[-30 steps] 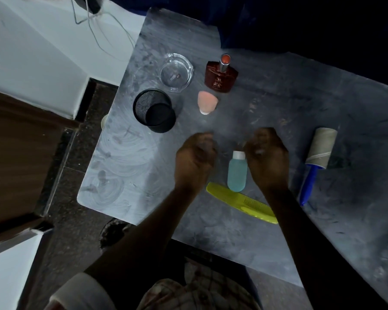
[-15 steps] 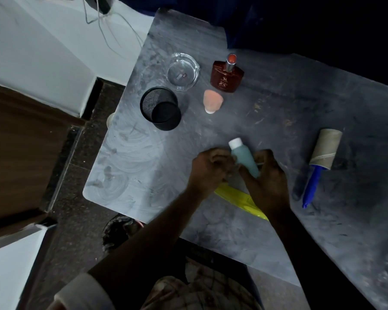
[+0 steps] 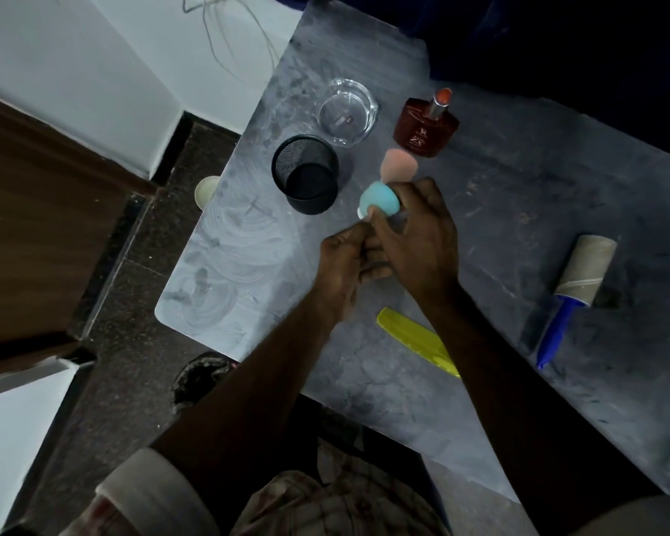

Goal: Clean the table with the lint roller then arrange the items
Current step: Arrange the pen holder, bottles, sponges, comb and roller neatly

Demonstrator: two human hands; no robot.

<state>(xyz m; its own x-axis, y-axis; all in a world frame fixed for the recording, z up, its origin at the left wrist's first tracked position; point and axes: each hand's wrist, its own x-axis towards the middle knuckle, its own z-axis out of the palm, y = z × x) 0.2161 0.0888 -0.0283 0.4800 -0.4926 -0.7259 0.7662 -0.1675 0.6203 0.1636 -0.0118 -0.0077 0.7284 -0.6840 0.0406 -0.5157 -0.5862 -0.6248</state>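
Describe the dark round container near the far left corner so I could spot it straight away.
Start at the grey marbled table and look to its far left corner, where a clear glass dish sits. Just nearer the person stands a black mesh cup, open at the top. It is the only dark, see-through-walled cylinder; the neighbouring brown perfume bottle is flat-sided and solid.

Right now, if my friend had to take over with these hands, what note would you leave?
Right hand: holds the small teal plastic bottle off the grey table, near the black mesh cup.
Left hand: its fingers touch the bottle's white cap end.
On the table: blue-handled lint roller to the right, yellow plastic comb partly under the right arm, peach sponge, brown perfume bottle, clear glass dish.
Done: roller set down.
Left: place the bottle, arrange the rest.
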